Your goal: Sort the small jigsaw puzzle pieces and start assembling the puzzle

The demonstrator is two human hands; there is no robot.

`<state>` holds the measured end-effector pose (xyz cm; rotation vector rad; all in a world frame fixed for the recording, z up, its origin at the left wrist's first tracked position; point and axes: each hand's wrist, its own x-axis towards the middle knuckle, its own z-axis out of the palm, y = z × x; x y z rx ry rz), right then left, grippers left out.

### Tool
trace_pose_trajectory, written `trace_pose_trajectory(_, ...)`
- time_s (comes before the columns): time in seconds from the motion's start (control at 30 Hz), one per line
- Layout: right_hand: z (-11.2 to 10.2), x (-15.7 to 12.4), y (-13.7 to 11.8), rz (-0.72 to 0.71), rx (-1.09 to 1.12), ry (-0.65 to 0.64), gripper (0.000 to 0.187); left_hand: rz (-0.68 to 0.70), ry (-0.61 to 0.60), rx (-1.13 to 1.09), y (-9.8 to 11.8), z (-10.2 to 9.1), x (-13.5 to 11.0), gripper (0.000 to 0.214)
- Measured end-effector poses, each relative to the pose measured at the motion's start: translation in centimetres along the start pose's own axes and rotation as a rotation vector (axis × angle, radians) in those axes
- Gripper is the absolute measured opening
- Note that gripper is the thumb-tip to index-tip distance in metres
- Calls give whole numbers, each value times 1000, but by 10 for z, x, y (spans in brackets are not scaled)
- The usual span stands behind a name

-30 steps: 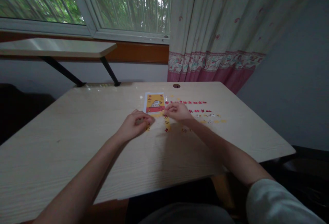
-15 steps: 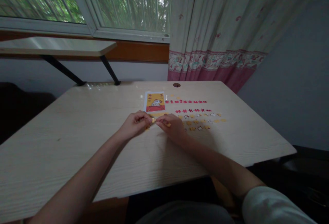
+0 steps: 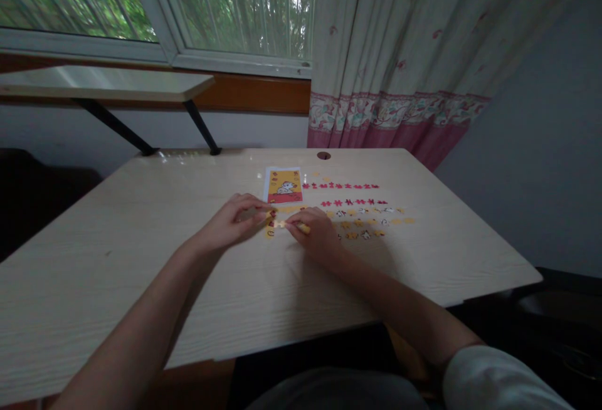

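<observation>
Small jigsaw pieces lie on a pale wooden table (image 3: pixel 117 253). My left hand (image 3: pixel 232 225) rests on the table with curled fingers, its fingertips at a short joined strip of yellow pieces (image 3: pixel 271 227). My right hand (image 3: pixel 314 229) pinches a small yellow puzzle piece (image 3: pixel 281 224) and holds it against that strip. Just beyond the hands lies a reference picture card (image 3: pixel 283 186), yellow and red with a white animal on it.
Rows of red loose pieces (image 3: pixel 341 186) and yellow and white loose pieces (image 3: pixel 371 222) lie to the right of the hands. A cable hole (image 3: pixel 323 155) sits near the table's far edge. Behind are a folding shelf (image 3: pixel 103 83), a window and a curtain (image 3: pixel 399 52).
My right hand came back from the rows of pieces toward my left hand with a yellow piece. Both hands now meet at the strip, slightly farther up the table.
</observation>
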<state>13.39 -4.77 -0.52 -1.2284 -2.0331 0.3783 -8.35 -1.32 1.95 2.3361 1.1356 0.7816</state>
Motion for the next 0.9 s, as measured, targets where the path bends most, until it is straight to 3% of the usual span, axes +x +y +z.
trace_pose_trajectory(0.2, 14, -6, -9, -65, -77, -117, 11, 17, -160, 284, -24, -3, -4, 45)
trace_pose_trajectory(0.9, 19, -10, -14, -44, -147, -108, 9, 39, -209, 403, -27, 3, -5, 62)
